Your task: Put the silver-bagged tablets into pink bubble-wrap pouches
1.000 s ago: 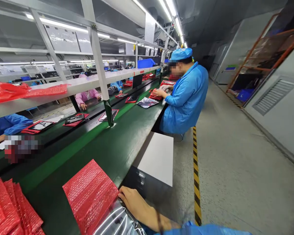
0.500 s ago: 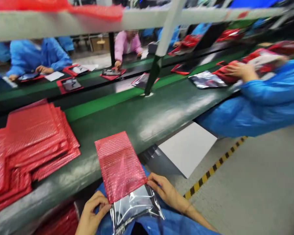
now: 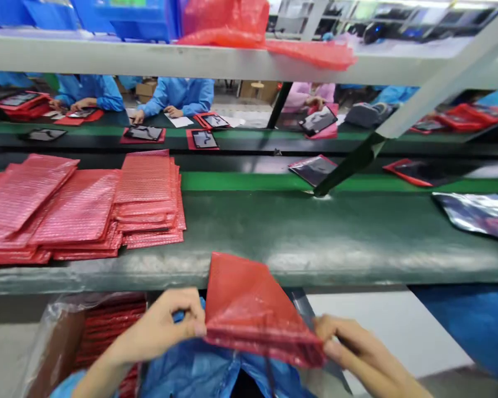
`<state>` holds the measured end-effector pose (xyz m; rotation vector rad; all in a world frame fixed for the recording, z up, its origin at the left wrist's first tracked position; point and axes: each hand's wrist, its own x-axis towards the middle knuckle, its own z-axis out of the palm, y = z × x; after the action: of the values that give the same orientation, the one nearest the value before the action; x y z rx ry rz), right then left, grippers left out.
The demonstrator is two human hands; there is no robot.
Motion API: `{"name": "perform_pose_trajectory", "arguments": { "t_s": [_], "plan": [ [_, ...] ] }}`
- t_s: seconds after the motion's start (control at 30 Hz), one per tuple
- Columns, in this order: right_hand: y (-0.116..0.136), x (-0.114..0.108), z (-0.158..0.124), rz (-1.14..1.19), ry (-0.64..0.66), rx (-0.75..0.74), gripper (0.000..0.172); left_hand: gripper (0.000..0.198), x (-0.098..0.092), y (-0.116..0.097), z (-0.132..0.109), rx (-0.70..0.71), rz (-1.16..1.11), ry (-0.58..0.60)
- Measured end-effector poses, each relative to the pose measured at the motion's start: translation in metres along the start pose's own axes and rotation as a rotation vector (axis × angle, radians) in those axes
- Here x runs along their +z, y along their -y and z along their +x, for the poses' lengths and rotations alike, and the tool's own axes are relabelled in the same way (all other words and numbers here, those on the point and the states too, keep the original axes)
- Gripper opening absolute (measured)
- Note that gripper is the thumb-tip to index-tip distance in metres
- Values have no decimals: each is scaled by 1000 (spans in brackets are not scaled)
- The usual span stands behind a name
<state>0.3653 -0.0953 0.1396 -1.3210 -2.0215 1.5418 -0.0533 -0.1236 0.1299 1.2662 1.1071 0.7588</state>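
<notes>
- Head view: silver film is no longer showing at the red bag's mouth; the contents are probably sitting inside now.
- Left hand and right hand are clamping their fingers on its opposite corners, holding it at the table's near edge.
- The view is now facing the table more squarely.

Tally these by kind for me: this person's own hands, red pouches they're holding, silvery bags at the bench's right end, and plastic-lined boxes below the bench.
Own hands: 2 (left hand, right hand)
Red pouch held: 1
Silvery bag: 1
Plastic-lined box: 1
Total: 5
</notes>
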Motion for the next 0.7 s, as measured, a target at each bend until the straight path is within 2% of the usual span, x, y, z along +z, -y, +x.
{"name": "perform_pose_trajectory", "arguments": {
  "t_s": [0.1,0.2,0.23,0.33,0.4,0.5,0.57,0.63,0.7],
  "plan": [
    [57,-50,53,-33,-106,-161,42,44,-42,-67,35,143,121,-19],
    [118,-90,137,-21,-146,-279,47,50,-93,-114,85,159,57,-121],
    [138,-100,170,18,-116,-327,49,52,-112,-127,103,146,-4,-166],
    [195,-122,268,148,-8,-408,59,46,-170,-166,149,128,-71,-351],
    [229,-127,316,182,-20,-507,62,40,-205,-193,161,167,-51,-471],
    [270,-112,352,186,-119,-727,55,35,-245,-227,147,265,83,-594],
    [283,-87,362,137,-230,-869,49,37,-265,-235,126,313,252,-663],
    [281,-53,373,60,-329,-949,46,43,-284,-226,103,312,424,-762],
    [261,-11,388,-3,-338,-947,41,47,-301,-198,82,266,562,-844]
  ]
}}
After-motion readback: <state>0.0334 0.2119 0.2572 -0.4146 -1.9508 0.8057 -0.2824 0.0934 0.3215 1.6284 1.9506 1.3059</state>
